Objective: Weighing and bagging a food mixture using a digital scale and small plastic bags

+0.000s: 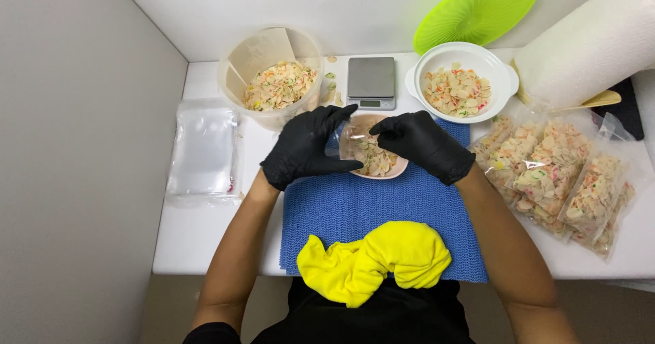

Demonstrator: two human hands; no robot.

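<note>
Small clear plastic bag of pale flaky chips (365, 147) sits over the pink shallow bowl (394, 170) on the blue mesh mat (382, 207), so spills likely land in it. Your left gloved hand (306, 147) and right gloved hand (417, 141) pinch its top edges; small grey digital scale (371, 81) just behind

Glossy clear plastic bag (361, 146), matt black gloves (307, 149)

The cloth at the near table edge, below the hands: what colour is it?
Bright yellow. The cloth lies crumpled on the blue mat, clearest in the head view.
</note>
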